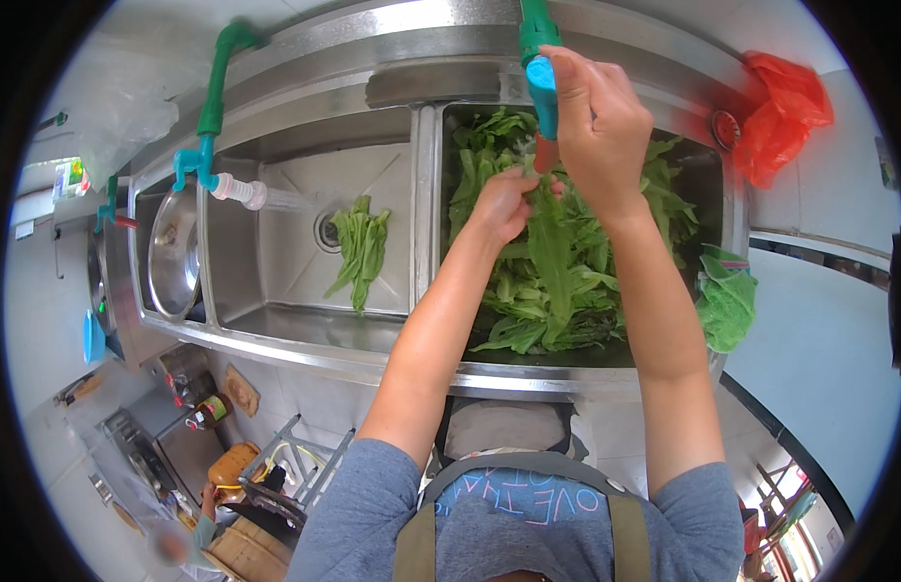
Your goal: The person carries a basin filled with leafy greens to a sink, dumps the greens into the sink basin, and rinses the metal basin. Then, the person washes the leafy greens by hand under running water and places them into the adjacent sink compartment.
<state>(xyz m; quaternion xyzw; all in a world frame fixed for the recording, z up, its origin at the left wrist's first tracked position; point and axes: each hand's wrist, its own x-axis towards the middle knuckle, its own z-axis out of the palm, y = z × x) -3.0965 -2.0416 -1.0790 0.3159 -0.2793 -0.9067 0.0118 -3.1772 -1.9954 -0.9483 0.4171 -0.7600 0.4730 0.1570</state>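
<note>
My left hand (503, 202) grips a long leafy green (553, 254) just under the spout of a blue and green plastic tap (543, 94). Fingers of my right hand (603, 124) are closed around the handle of that tap. Below both hands, a heap of leafy greens (519, 298) fills much of the right basin of a steel sink. In the left basin (290, 295), a small bunch of greens (363, 251) lies beside the drain (326, 231). Water sprays over that basin from the pink and white nozzle (239, 190) of a second tap.
A steel bowl (175, 251) stands tilted at the sink's left end. On the right are a red plastic bag (781, 120), a red strainer (725, 129) and a green cloth (725, 298) over the rim. At lower left, another person's arm (206, 520) shows near a metal stand.
</note>
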